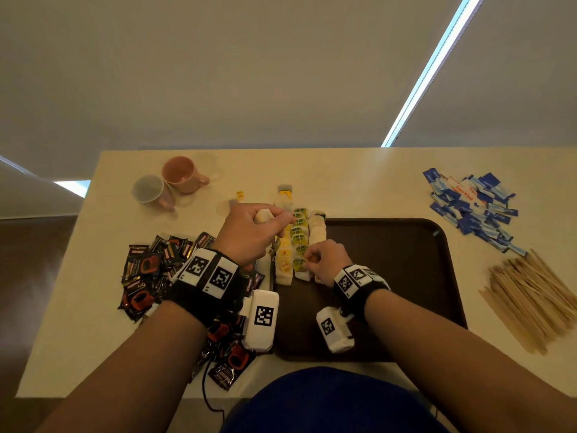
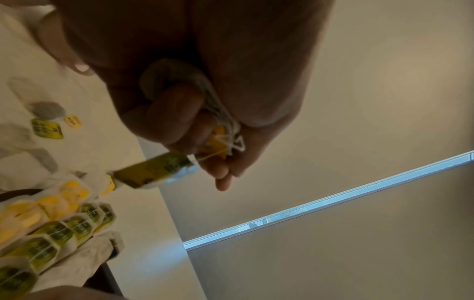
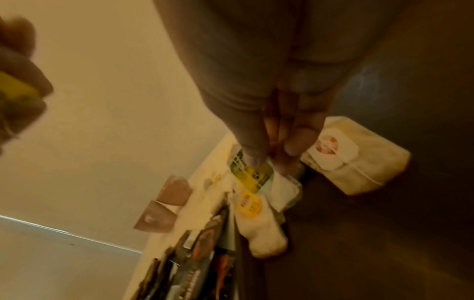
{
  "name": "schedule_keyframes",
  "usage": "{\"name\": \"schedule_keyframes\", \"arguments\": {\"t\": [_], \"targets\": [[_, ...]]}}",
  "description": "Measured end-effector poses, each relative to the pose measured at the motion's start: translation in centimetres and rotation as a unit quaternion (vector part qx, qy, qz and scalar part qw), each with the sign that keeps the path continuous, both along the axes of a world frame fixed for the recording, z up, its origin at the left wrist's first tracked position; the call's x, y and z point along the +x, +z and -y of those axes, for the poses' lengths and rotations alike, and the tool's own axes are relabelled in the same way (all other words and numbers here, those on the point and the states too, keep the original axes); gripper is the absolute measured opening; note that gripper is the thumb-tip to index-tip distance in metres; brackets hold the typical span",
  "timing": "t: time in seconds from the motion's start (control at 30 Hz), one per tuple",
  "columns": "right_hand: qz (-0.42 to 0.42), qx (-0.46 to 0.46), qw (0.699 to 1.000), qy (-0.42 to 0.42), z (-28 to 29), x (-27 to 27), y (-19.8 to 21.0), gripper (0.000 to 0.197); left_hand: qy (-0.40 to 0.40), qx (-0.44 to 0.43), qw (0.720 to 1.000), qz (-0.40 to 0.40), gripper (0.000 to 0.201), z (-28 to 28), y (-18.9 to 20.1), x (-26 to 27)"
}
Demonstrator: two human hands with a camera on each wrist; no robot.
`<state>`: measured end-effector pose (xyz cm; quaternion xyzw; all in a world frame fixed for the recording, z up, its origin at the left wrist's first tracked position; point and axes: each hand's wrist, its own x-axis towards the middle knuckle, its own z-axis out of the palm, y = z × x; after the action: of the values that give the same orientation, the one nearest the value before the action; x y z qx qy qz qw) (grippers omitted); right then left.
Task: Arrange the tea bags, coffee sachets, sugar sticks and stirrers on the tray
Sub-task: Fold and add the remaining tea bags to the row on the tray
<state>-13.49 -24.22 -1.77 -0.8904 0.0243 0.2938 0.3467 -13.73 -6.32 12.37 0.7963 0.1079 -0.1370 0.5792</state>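
Rows of tea bags (image 1: 295,245) with yellow and green tags lie along the left edge of the dark brown tray (image 1: 390,276). My left hand (image 1: 274,218) hovers over the far end of the rows and grips a small bunch of tea bags (image 2: 220,125); a green tag (image 2: 153,172) dangles from it. My right hand (image 1: 307,259) pinches a green-tagged tea bag (image 3: 252,174) at the near end of the rows, beside a red-tagged bag (image 3: 354,156). Coffee sachets (image 1: 146,270) are piled left of the tray. Blue sugar sticks (image 1: 471,204) and wooden stirrers (image 1: 530,295) lie on the right.
Two mugs (image 1: 184,173) lie on their sides at the table's far left. A few loose tea bags (image 1: 285,193) sit on the table beyond the tray. A black cable (image 1: 206,392) hangs off the near edge. The tray's right part is bare.
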Motion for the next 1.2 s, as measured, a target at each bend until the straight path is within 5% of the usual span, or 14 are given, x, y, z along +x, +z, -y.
{"name": "schedule_keyframes", "arguments": {"t": [0.7,0.87,1.0,1.2], "targets": [[0.046,-0.056,0.992,-0.103,-1.1,-0.1,-1.9,0.011,0.006,-0.031,0.999,-0.008,0.020,-0.1,-1.0,0.3],[0.122,-0.018,0.988,-0.096,0.2,0.1,2.2,0.005,0.039,-0.116,0.992,-0.044,0.030,0.1,-0.4,0.0],[0.221,0.102,0.966,-0.084,0.1,0.7,8.7,0.008,0.105,-0.317,0.930,-0.152,0.054,0.3,0.2,0.1],[0.265,0.160,0.951,-0.002,-0.4,0.1,14.1,0.014,0.117,-0.391,0.897,-0.171,0.041,1.0,0.5,-0.2]]}}
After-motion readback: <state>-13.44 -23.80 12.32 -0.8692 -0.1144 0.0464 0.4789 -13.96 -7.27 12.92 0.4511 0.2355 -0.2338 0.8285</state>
